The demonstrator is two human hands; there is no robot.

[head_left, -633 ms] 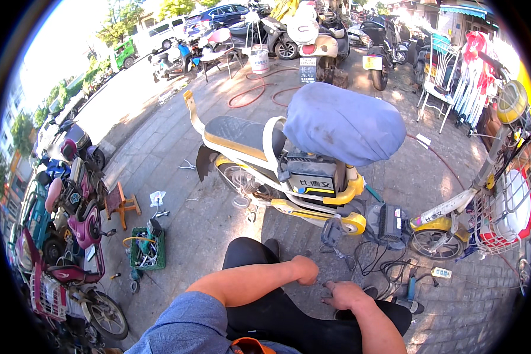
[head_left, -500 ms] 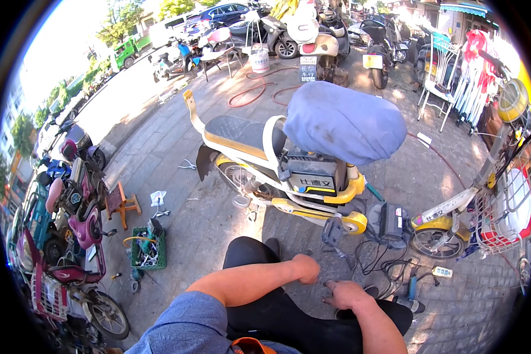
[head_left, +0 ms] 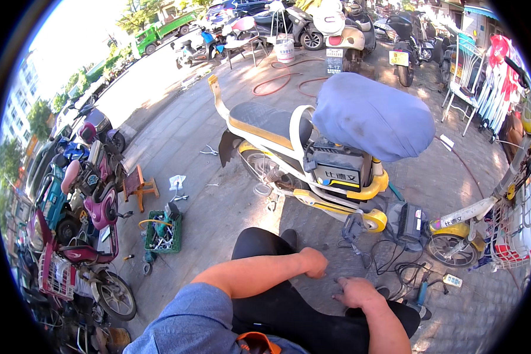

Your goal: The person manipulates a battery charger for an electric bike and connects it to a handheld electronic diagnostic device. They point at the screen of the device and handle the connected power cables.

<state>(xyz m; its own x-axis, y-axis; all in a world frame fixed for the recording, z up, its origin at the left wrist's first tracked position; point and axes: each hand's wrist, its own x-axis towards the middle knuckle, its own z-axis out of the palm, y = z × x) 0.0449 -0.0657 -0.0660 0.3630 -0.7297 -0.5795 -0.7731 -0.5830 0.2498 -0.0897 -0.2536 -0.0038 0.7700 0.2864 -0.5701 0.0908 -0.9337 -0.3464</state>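
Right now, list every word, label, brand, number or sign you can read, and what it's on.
Locations only; I don't copy wording, brands or numbers.
Black box on the yellow-and-white bike: large pale characters, legible.
White tube at right: dark characters, legible.
Blue-grey sign: pale characters, larger ones legible, smallest not.
Yellow plate: too small to read.
White bucket: too small, blurred.
White block at lower right: too small.

This is an outdoor scooter-repair spot on paving (head_left: 189, 127) beside a street (head_left: 159, 76). A partly dismantled yellow-and-white scooter (head_left: 307, 171) stands near a green basket (head_left: 177, 241) of tools and a corded power tool (head_left: 422, 293). Parked scooters (head_left: 103, 209) line the left, a green truck (head_left: 168, 29) is on the road, and a blue awning (head_left: 484, 12) hangs at upper right.
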